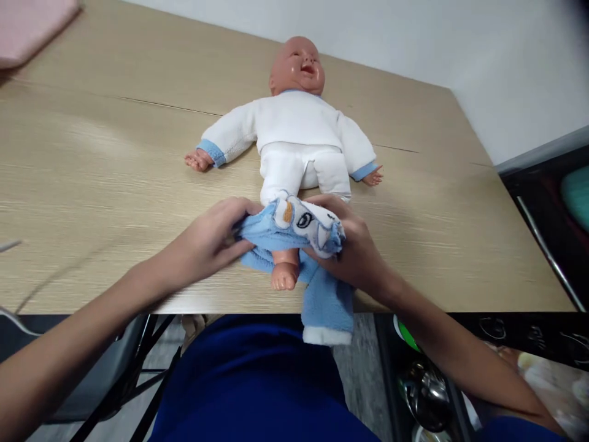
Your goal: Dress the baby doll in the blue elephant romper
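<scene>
By the left hand (223, 233) and right hand (358, 248), a blue garment (262, 228) is pinched across the doll's legs (282, 175) at the table's near edge (262, 304); the hidden foot could be snagged by bunched cloth

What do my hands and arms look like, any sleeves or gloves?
The left hand and right hand are bare, with no gloves, watch or visible rings. The left forearm and right forearm are uncovered; some blue cloth, perhaps a sleeve, shows at the bottom right.
</scene>
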